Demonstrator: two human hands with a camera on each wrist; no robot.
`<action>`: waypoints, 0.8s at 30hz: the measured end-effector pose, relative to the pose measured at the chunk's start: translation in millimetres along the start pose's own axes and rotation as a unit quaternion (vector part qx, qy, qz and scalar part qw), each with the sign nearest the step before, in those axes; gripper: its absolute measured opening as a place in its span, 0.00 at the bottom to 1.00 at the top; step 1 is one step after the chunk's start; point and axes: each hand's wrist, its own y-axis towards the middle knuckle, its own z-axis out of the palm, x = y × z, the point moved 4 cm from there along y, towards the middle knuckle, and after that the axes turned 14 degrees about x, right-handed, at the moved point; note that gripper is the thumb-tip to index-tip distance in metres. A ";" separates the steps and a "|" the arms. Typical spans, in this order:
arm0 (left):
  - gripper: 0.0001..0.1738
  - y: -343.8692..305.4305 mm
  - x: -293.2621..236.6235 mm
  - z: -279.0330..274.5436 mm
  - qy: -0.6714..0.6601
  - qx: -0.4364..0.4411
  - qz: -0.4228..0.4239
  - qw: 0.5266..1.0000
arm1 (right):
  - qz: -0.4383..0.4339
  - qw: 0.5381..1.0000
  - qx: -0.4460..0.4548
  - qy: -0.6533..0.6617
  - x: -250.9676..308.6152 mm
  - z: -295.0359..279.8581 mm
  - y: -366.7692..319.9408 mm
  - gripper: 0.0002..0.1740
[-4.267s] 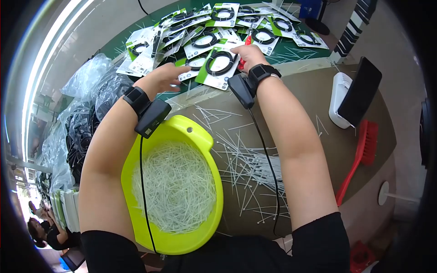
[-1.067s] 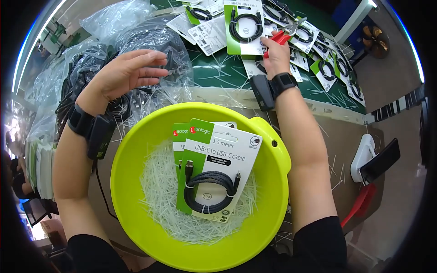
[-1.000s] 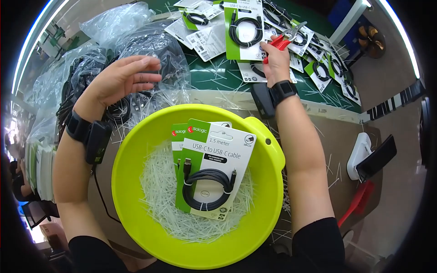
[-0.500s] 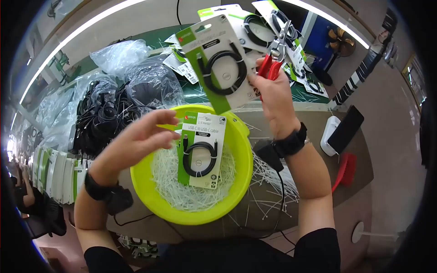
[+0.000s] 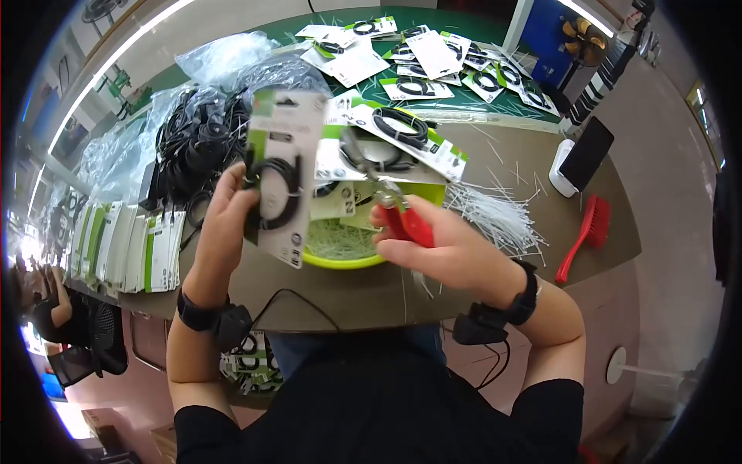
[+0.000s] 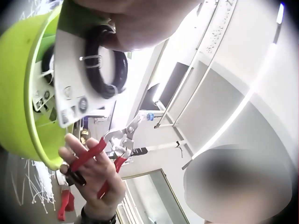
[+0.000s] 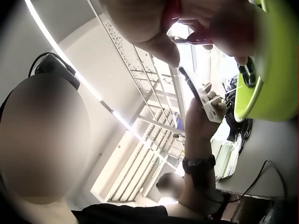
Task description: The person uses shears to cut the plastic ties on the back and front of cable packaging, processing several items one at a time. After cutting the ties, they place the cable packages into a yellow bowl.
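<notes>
Upright in my left hand point(image 5: 220, 232) is a carded USB-C cable point(image 5: 290, 124), its black coil facing me and gripped at the left side. Red-handled cutters point(image 5: 417, 228) are in my right hand point(image 5: 456, 259), fingers around the handles and metal blades pointing up and left. In the left wrist view the cutters point(image 6: 96, 154) show spread handles. Behind both hands, more carded cables point(image 5: 406, 135) lie across the top of a yellow-green basin point(image 5: 344, 264), which holds many cut white cable ties point(image 5: 336, 236).
Loose white cable ties point(image 5: 495, 216), a red brush point(image 5: 587, 232) and a phone on a white stand point(image 5: 572, 166) lie to the right. Black cables point(image 5: 197, 143) and blank cards point(image 5: 124, 247) sit at left. More carded cables point(image 5: 417, 89) cover the green table behind.
My left hand has taken hold of a carded cable previously in or by my right hand. The right hand has come down nearer me with the cutters. More carded cables now lie over the basin.
</notes>
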 end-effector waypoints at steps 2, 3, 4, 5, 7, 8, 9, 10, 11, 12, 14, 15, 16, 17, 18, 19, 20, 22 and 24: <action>0.28 -9.8 -17.6 3.2 -0.059 -0.036 0.060 0.996 | -0.060 0.995 -0.003 0.079 6.7 0.3 -11.6 0.24; 0.29 -13.3 -22.7 3.6 -0.088 -0.055 0.090 0.991 | -0.058 0.995 0.000 0.080 10.7 0.5 -16.5 0.24; 0.29 -14.3 -20.0 2.6 -0.088 -0.060 0.090 0.990 | -0.082 0.994 -0.047 0.048 18.3 -4.1 -21.8 0.24; 0.32 -12.2 -14.0 7.6 -0.211 0.039 0.106 0.971 | -0.107 0.990 -0.091 0.016 25.7 -8.9 -26.3 0.24; 0.36 -18.2 -9.6 18.1 -0.433 0.226 0.136 0.862 | -0.131 0.975 -0.125 -0.129 35.8 -12.0 -34.3 0.26; 0.38 -21.3 -8.9 27.7 -0.477 0.222 0.117 0.842 | -0.156 0.936 -0.165 -0.270 43.7 -9.2 -35.6 0.27; 0.40 -22.9 -7.7 39.7 -0.519 0.218 0.097 0.821 | -0.161 0.938 -0.153 -0.264 46.8 -3.5 -32.7 0.27; 0.40 -25.5 -5.4 45.1 -0.516 0.207 0.099 0.825 | -0.154 0.908 -0.173 -0.349 52.7 2.6 -33.0 0.28; 0.42 -27.4 0.3 51.8 -0.565 0.196 0.071 0.798 | -0.145 0.869 -0.194 -0.432 57.5 7.6 -33.9 0.28; 0.43 -29.9 5.4 56.0 -0.614 0.186 0.042 0.766 | -0.133 0.821 -0.216 -0.511 59.6 10.8 -33.3 0.29; 0.44 -34.3 9.5 58.3 -0.620 0.188 0.038 0.761 | -0.123 0.813 -0.206 -0.530 52.9 12.7 -26.8 0.31; 0.45 -36.1 11.4 60.2 -0.624 0.196 0.033 0.755 | -0.112 0.802 -0.200 -0.551 48.2 14.0 -23.6 0.33; 0.46 -37.6 12.6 61.8 -0.629 0.205 0.028 0.750 | -0.101 0.791 -0.195 -0.571 44.4 14.8 -20.8 0.35; 0.46 -38.5 15.2 61.9 -0.629 0.202 0.025 0.750 | -0.100 0.793 -0.195 -0.568 41.6 14.7 -18.3 0.35; 0.47 -39.3 18.6 61.5 -0.627 0.203 0.027 0.752 | -0.093 0.791 -0.189 -0.575 38.5 14.9 -15.2 0.34; 0.49 -40.0 21.8 61.1 -0.625 0.204 0.028 0.753 | -0.086 0.789 -0.183 -0.581 35.9 15.1 -12.3 0.34; 0.50 -40.4 23.5 60.8 -0.624 0.205 0.031 0.754 | -0.079 0.786 -0.177 -0.587 34.0 15.4 -9.6 0.33; 0.51 -40.8 23.6 62.2 -0.617 0.201 0.028 0.760 | -0.081 0.790 -0.173 -0.582 32.7 16.5 -6.2 0.33; 0.53 -40.9 22.7 64.1 -0.604 0.198 0.027 0.772 | -0.086 0.795 -0.166 -0.576 32.3 17.8 -3.5 0.33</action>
